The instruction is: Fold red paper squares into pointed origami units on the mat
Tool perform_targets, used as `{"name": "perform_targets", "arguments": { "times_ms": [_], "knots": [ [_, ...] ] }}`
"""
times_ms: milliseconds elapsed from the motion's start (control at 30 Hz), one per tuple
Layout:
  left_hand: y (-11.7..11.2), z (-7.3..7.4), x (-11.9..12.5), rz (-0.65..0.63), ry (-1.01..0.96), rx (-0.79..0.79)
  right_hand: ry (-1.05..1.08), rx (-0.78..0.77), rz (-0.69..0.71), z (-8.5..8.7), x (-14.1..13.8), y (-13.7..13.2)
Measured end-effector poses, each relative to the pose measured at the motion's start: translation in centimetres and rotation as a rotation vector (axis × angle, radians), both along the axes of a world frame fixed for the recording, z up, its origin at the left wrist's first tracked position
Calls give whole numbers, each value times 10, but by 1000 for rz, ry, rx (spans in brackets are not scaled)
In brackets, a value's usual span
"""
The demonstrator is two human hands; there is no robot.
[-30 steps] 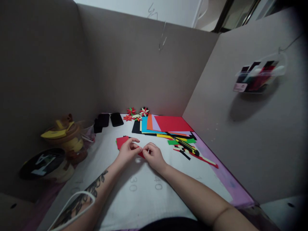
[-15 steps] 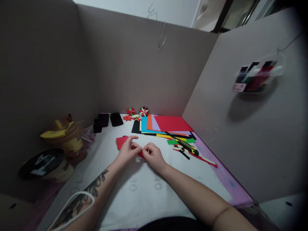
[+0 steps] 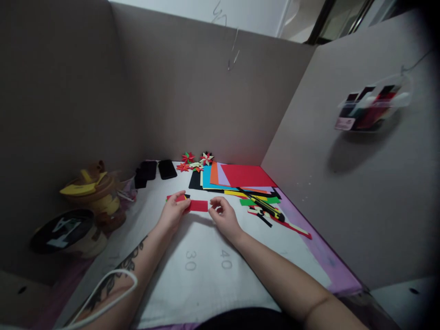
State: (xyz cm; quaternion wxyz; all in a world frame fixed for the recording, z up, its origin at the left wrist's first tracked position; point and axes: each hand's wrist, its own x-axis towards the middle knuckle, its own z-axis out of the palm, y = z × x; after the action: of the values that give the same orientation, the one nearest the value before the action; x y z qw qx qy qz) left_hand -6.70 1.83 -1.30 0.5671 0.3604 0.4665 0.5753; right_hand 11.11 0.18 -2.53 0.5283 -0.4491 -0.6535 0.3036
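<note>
A small red paper rectangle (image 3: 198, 206) is pinched by its left end between the thumb and fingers of my left hand (image 3: 173, 210). Its flat face is turned toward me, over the white table cover (image 3: 206, 288). Just off the right end of the paper is my right hand (image 3: 224, 217), its fingers curled with a gap between thumb and forefinger and nothing visible in them. Behind my left hand lie red paper pieces (image 3: 181, 198) with a dark corner showing, partly hidden by the fingers.
Coloured sheets (image 3: 247, 176) are stacked at the back, near folded paper stars (image 3: 206, 158). A yellow-black utility knife (image 3: 268, 208) lies among paper strips at right. A black phone (image 3: 167, 169) and terracotta pot (image 3: 103, 195) stand left. Grey panels (image 3: 206, 101) enclose the table.
The red paper, earlier pinched by both hands and mostly hidden, now shows flat in my left hand. My right fingers have come apart from it, and my left hand shifted slightly left.
</note>
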Motion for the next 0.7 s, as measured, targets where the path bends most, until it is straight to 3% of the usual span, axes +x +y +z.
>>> {"name": "perform_targets", "arguments": {
  "times_ms": [233,700],
  "knots": [
    [1,-8,2,-12,28,-3,54,27,107,-6,-3,-3],
    [0,-8,3,-32,47,-22,-24,96,124,-5,-1,-4]
  ]
}}
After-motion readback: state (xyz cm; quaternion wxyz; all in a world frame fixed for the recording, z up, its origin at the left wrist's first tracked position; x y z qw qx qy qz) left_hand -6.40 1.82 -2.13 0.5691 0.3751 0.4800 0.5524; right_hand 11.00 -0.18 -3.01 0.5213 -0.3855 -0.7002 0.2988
